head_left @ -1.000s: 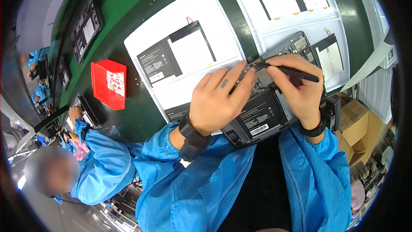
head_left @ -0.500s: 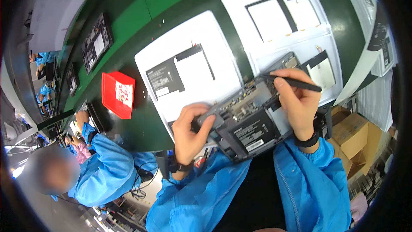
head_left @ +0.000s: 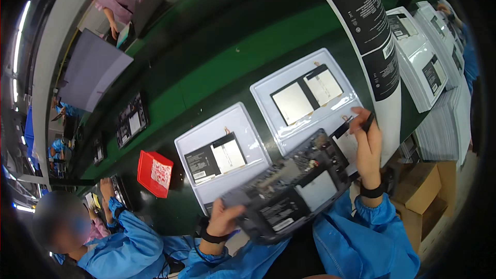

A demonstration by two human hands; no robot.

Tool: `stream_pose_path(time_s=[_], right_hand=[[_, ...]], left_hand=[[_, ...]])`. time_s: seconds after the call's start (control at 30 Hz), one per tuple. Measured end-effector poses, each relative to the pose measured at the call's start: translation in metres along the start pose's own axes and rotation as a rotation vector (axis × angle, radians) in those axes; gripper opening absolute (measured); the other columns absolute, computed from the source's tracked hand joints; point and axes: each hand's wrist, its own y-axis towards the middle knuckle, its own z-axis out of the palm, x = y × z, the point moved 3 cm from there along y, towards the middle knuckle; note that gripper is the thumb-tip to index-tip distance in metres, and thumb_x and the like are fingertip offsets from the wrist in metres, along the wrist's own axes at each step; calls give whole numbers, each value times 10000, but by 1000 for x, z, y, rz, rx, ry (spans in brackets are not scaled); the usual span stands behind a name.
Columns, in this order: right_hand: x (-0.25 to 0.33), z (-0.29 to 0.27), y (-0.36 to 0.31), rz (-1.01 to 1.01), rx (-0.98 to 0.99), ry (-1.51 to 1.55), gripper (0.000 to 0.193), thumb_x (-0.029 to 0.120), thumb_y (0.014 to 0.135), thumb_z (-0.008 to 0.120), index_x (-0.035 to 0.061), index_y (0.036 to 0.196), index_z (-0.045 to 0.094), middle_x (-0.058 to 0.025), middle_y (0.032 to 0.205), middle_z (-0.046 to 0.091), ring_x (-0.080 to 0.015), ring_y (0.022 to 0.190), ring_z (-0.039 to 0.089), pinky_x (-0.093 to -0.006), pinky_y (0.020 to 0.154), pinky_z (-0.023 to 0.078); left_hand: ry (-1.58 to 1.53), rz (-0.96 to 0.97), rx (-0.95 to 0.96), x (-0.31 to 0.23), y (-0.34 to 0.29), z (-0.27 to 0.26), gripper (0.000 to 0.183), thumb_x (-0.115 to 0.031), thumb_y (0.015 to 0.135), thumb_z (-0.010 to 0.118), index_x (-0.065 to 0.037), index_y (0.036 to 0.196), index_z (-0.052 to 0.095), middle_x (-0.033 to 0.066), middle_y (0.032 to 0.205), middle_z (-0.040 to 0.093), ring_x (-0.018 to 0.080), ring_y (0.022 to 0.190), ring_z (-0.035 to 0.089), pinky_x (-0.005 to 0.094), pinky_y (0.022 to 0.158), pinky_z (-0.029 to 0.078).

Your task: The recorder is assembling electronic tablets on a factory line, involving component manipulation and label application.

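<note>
My left hand (head_left: 225,219) is closed on the left end of an opened tablet (head_left: 276,186), thumb on top. The tablet is tilted, held above my lap at the table's front edge. Its circuit board runs along the far side, and a black-and-silver battery (head_left: 316,192) sits in the near side. My right hand (head_left: 368,147) is raised beyond the tablet's right end, apart from it, fingers closed on a slim black tool (head_left: 369,123), perhaps tweezers. Beneath that hand, another battery lies partly hidden on the right white tray (head_left: 263,103).
Batteries also lie on the left white tray (head_left: 181,144). Left of it stands a red bin (head_left: 147,170) with small pieces. A printed label sheet (head_left: 380,72) hangs at right, near stacked trays (head_left: 439,134) and a cardboard box (head_left: 426,191). A co-worker's blue sleeve (head_left: 134,227) is at left.
My right hand with the black tool has lifted off the tablet's board. The tablet's right end has swung out from under it. My view has tilted up toward the far side.
</note>
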Motion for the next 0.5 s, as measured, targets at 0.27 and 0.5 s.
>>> stream_pose_path(time_s=[0.27,0.5], right_hand=[[-79,-91,18,120,-187,-860,431,285,1045,526,-31,1332,584,-285,1243,644,-430,1134,622,-434,989,466],[-20,-59,-15,2,-100,-680,356,264,991,611,-59,1118,689,-274,1017,705,-451,950,669,-458,886,523]], left_hand=[[-210,128,-82,-121,125,22,473,-434,1021,554,-53,1291,627,115,1218,699,272,1083,681,416,967,551],[32,232,-50,-186,273,-3,591,-580,990,553,-51,1226,674,124,1181,727,286,1028,707,425,959,561]])
